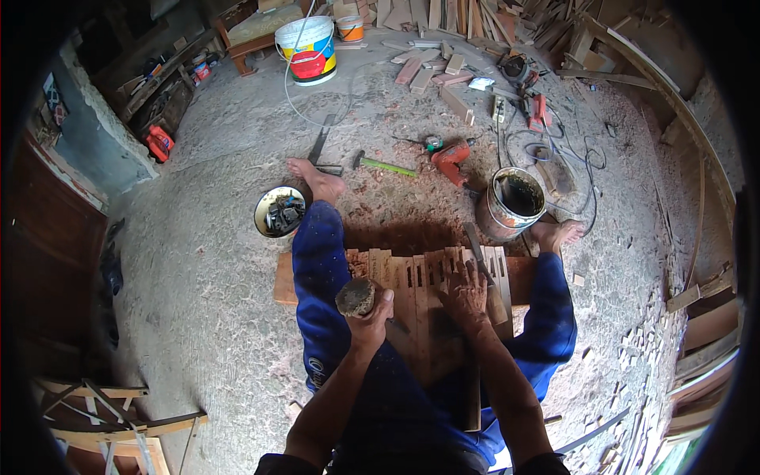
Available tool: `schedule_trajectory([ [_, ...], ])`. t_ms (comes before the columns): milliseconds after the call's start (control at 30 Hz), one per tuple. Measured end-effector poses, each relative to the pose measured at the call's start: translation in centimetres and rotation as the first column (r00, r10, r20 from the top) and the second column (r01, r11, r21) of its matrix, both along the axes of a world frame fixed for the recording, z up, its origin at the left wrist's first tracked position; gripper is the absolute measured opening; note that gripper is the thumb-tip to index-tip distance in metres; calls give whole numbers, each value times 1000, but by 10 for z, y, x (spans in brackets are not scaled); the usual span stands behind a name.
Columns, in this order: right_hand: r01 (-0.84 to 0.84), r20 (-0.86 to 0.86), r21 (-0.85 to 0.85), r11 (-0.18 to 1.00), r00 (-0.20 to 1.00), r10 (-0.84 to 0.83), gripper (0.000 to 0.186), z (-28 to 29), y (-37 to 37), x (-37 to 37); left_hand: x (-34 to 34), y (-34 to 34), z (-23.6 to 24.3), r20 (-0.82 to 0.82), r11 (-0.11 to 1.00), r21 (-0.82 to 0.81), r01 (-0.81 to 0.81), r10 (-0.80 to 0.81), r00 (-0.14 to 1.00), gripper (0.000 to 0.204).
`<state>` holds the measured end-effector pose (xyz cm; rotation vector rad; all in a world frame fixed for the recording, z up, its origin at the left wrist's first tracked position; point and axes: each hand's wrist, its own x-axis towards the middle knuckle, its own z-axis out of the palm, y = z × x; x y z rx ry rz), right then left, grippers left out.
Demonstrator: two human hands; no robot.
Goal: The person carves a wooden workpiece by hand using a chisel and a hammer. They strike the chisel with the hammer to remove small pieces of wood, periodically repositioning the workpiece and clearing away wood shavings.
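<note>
My left hand (370, 323) is closed around a mallet whose round, worn wooden head (355, 298) faces up. A dark narrow piece (399, 325) shows just right of that hand; I cannot tell what it is. Between my knees lies a row of pale wooden slats (402, 297), several with dark slots cut near their far ends. My right hand (467, 299) rests on the slats, fingers stretched out. Right beside its fingers lies a chisel with a long blade and a wooden handle (496, 305). The slats lie across a wooden beam (285, 279).
Beyond my feet are a bowl of metal parts (285, 212), a green-handled hammer (386, 165), an orange power tool (450, 161) and a dirty bucket (511, 203). Cables (594, 170) trail at the right. Farther off stand a paint bucket (307, 51) and scattered wood offcuts (427, 70).
</note>
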<state>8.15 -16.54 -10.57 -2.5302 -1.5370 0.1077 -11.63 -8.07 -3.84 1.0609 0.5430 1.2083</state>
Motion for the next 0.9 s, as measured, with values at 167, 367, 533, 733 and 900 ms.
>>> schedule_trajectory([
  [167,-276,-15,65,959,961,278,40,-1,3,-17,-3,3,-5,6,997,-65,-35,35,999,12],
  [367,-270,-155,-70,960,954,257,43,-8,6,-39,-7,0,2,80,990,-139,-36,47,996,11],
  [533,-245,-199,-91,965,954,223,50,-8,-4,-44,-7,1,0,79,990,-144,3,9,997,12],
  [733,-197,-214,-40,980,959,184,54,-7,-23,-29,-3,18,1,47,999,-42,25,-23,999,13],
  [900,72,-376,128,989,926,-18,46,6,-78,-18,15,48,39,72,998,34,-58,55,996,12],
])
